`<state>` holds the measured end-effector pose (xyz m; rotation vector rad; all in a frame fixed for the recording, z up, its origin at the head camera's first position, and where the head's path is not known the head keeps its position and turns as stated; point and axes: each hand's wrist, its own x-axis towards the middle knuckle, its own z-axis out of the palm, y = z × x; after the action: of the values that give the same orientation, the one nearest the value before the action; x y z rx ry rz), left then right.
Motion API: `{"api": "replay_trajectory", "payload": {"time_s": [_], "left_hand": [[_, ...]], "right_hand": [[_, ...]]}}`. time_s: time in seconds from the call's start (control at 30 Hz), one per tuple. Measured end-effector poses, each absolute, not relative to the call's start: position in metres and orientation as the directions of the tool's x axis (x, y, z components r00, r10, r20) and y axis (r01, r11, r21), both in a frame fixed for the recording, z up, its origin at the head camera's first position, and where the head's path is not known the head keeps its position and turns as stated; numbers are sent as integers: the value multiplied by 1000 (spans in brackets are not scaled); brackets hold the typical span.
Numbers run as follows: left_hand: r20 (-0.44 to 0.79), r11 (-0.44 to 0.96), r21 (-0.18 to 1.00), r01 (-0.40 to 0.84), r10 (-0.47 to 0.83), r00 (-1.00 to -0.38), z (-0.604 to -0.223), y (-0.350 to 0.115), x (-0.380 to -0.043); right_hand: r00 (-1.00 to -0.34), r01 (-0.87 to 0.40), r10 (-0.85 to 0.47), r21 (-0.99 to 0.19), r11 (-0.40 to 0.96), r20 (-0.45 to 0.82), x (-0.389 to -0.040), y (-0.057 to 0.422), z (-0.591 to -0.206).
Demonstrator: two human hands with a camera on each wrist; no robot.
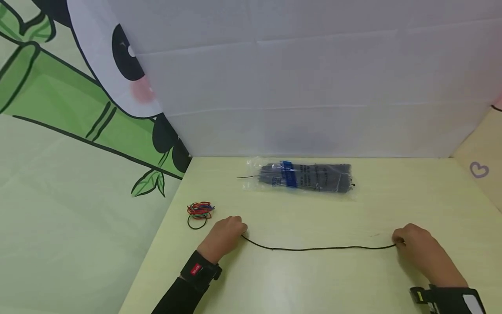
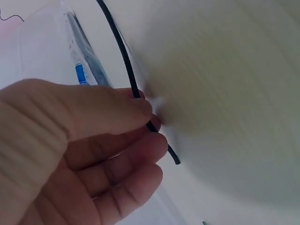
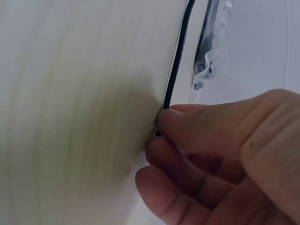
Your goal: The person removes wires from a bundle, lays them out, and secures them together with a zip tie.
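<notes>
A thin black cord [image 1: 313, 249] stretches sideways over the table with a slight sag. My left hand [image 1: 225, 237] pinches it near its left end between thumb and fingers. In the left wrist view a short tail of the cord [image 2: 174, 155] sticks out past the fingers. At the other end my right hand [image 1: 417, 246] pinches the cord [image 3: 177, 63] between thumb and forefinger, close to the tabletop. Left of my left hand lies a small bundle of coloured cords [image 1: 201, 210], mostly red, with a black loop [image 1: 197, 222] in front of it.
A clear plastic bag of dark grey strips [image 1: 313, 176] with a blue label lies at the back of the pale wooden table [image 1: 306, 288]. Behind it rises a white cloth backdrop [image 1: 313, 78]. A printed panda-and-bamboo cloth [image 1: 70, 174] borders the left side.
</notes>
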<state>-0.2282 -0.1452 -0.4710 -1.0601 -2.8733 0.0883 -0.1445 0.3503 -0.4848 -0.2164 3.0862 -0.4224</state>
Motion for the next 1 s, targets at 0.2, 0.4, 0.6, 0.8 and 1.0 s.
{"api": "replay_trajectory", "payload": {"time_s": [0.2,0.4,0.6,0.8,1.0], "left_hand": [[73,761,-17,649,648,-758,-472,-141,-225],[177,766,-29,642,636,-751,-470,-141,-228],[316,945,-146,294,326,-891,-449,-166,-240],[111,995,-90,47,57,-992,-443,-193,-251],[152,999,-34,22,27,-988,-461,-206,-255]], "right_hand": [[-978,-206,-192,-268,941,78,-141,342,-487],[-966,-246,-206,-308,919,158,-138,334,-486],[-977,-200,-164,-338,920,133,-136,335,-480],[-985,-171,-154,-348,922,78,-135,334,-482],[-983,-180,-159,-349,920,86,-135,332,-485]]}}
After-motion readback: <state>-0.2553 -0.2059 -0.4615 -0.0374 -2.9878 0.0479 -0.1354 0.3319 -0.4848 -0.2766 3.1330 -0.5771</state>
